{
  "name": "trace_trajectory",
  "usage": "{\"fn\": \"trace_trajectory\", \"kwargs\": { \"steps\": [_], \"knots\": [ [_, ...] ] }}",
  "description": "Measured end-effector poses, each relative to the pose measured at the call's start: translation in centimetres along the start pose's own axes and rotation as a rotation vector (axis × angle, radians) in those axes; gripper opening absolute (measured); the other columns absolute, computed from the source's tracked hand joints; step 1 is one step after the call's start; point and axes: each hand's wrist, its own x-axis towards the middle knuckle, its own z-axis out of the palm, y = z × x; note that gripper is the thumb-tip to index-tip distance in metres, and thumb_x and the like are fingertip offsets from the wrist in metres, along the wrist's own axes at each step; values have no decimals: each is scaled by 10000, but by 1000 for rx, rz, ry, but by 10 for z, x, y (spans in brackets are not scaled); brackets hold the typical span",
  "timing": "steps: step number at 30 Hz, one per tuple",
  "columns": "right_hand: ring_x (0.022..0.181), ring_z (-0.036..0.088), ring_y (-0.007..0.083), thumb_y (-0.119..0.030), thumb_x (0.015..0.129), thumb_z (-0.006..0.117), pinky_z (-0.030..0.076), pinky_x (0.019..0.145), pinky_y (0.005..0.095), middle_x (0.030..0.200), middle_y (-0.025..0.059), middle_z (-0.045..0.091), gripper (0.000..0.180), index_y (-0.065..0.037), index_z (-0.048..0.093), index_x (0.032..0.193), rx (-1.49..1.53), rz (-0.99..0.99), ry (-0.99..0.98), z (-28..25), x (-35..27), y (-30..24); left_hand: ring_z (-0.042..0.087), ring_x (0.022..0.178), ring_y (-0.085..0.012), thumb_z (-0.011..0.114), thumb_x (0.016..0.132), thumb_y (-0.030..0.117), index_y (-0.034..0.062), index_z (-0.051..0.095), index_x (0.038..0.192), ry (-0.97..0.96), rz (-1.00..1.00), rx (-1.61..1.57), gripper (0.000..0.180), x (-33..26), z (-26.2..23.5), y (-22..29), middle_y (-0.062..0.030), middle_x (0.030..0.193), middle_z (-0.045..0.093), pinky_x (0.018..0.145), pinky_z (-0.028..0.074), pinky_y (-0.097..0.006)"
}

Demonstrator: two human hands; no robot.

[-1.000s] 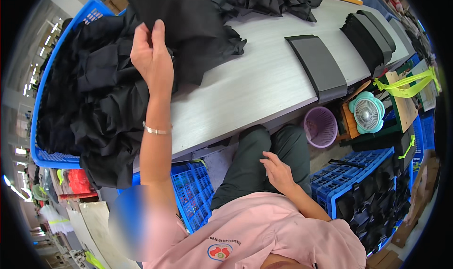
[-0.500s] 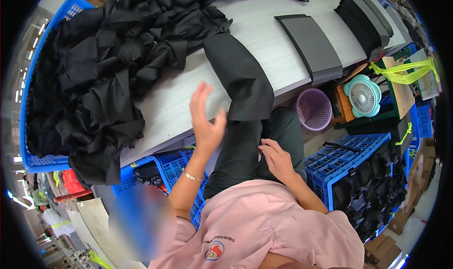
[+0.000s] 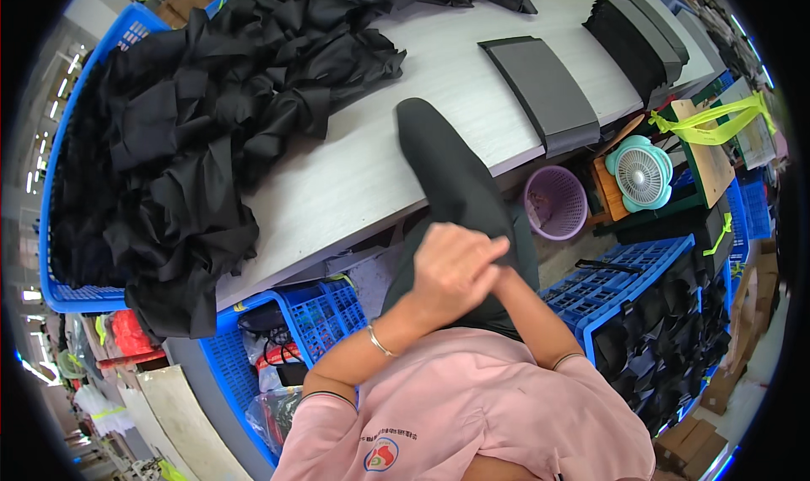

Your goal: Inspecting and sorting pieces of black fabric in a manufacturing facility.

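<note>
A long black fabric piece [image 3: 451,156] reaches from the table edge down to my lap, its far end narrowed and raised. My left hand [image 3: 451,266] is at the near end of the piece, over my dark trousers, fingers curled, slightly smeared by motion. What it holds, if anything, is hidden. Behind and under it my right hand [image 3: 504,272] meets it; its fingers are almost wholly covered. To the right on the table lies a flat stack of dark grey and black pieces [image 3: 544,89]. A big heap of crumpled black fabric pieces [image 3: 211,101] covers the table's left side.
The white table [image 3: 363,177] runs across in front of me. More stacked black pieces [image 3: 637,46] stand at its far right. A purple bin [image 3: 580,198] and a turquoise fan [image 3: 641,173] are right of my knees. Blue crates [image 3: 226,367] flank my legs and a blue basket [image 3: 80,295] borders the heap.
My left hand has moved right and down to meet my right hand. The fabric piece has shifted toward me, its far end drawn away from the heap and narrowed. The view has shifted slightly.
</note>
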Motion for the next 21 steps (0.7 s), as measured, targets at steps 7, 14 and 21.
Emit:
{"fn": "trace_trajectory", "kwargs": {
  "steps": [7, 14, 21],
  "knots": [
    [775, 644, 343, 6, 877, 621, 506, 697, 383, 944, 193, 633, 52, 8, 594, 920, 324, 226, 265, 1, 97, 61, 635, 730, -241, 711, 671, -52, 48, 725, 962, -174, -246, -346, 308, -45, 14, 47, -80, 861, 682, 663, 478, -339],
    [751, 643, 341, -22, 869, 643, 507, 670, 391, 844, 184, 635, 62, -2, 584, 868, 610, 416, 474, 17, 119, 75, 612, 842, -144, 519, 914, -46, -7, 627, 1033, -176, -735, -579, 166, -45, 12, 34, -107, 913, 631, 733, 485, -264],
    [771, 605, 141, -118, 924, 628, 498, 695, 263, 836, 50, 650, 130, 12, 625, 917, 420, 229, 367, 41, 81, 18, 567, 749, -62, 612, 940, 35, -29, 691, 975, 315, -744, -397, 107, -7, 25, -42, -6, 827, 669, 717, 484, -231]
  ]
}}
